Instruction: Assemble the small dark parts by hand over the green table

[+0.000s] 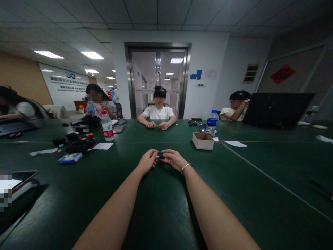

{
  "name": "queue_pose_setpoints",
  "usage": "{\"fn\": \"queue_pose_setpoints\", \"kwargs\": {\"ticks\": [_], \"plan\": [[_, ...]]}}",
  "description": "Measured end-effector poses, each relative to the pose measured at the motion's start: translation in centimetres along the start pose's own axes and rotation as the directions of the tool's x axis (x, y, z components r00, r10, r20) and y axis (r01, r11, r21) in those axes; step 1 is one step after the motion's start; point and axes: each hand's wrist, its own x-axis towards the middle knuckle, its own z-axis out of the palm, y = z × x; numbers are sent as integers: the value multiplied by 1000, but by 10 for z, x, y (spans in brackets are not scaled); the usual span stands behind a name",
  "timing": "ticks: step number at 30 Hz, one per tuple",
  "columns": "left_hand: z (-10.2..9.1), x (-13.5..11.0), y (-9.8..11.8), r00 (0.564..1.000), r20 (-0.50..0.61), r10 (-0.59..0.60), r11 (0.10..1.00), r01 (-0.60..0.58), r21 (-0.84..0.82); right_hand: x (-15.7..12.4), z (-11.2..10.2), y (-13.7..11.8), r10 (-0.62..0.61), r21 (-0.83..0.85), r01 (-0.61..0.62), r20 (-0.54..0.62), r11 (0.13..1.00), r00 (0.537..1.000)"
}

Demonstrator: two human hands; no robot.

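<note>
Just above the green table (pixel 161 194), both of my hands meet at a small black object with a silvery end (pixel 160 156); its exact kind is too small to make out. My left hand (pixel 148 161) pinches the silvery end between thumb and fingers. From the other side, my right hand (pixel 175 159), with a silver bracelet at the wrist, grips the black part by the fingertips. The fingers cover much of the object.
An open cardboard box (pixel 203 141) and a blue-labelled water bottle (pixel 212 123) stand ahead to the right. Ahead left are a red-capped bottle (pixel 107 126), black gear (pixel 78 143) and a blue-white packet (pixel 70 158). A person (pixel 158 113) sits opposite; others sit around the table.
</note>
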Motion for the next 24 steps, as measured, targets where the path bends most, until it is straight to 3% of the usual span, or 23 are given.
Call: {"fn": "queue_pose_setpoints", "kwargs": {"ticks": [10,24], "plan": [[0,-1,2,999,33,18,999,-17,-36,1,-1,1,11,9,-11,-3,1000,1000],[0,-1,-1,1000,-20,10,1000,-11,-20,0,0,-1,13,3,-13,-2,1000,1000]]}}
